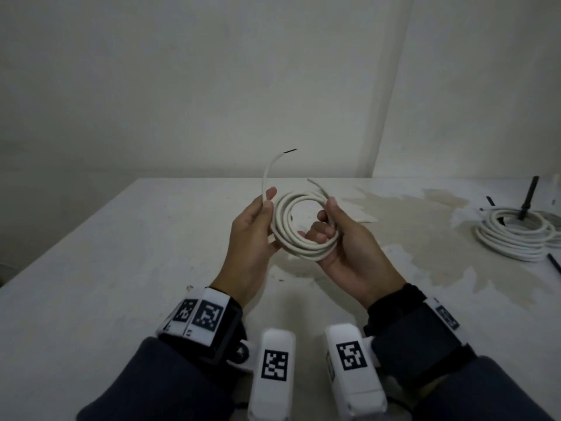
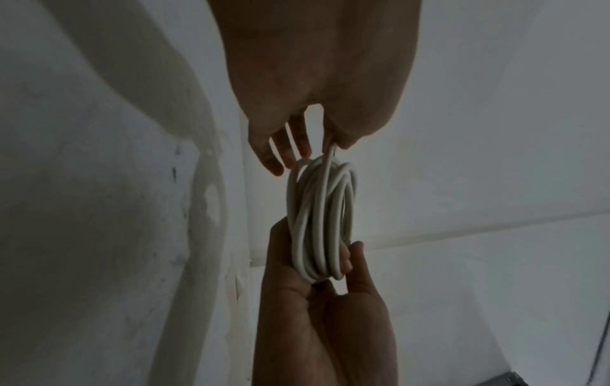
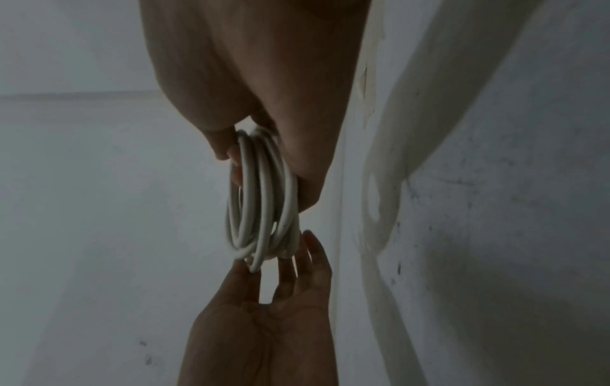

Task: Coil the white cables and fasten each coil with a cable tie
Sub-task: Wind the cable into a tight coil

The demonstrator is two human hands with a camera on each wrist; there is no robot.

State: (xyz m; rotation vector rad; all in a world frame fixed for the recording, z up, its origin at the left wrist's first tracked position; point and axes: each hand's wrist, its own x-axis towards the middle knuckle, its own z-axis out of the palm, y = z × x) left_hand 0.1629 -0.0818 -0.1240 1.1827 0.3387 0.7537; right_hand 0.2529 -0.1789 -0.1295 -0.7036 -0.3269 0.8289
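I hold a coil of white cable in the air over the white table, between both hands. My left hand pinches the cable's free end between thumb and forefinger at the coil's left side; that end rises to a black tip. Gripping the coil's right side is my right hand, thumb on top and fingers curled through the loops. In the left wrist view the left hand pinches the strand above the coil. The right wrist view shows the right hand wrapped round the coil.
A second white cable coil lies at the table's right edge around an upright black post. Black cable ties lie beside it. A stained patch marks the table's middle right. A plain wall stands behind.
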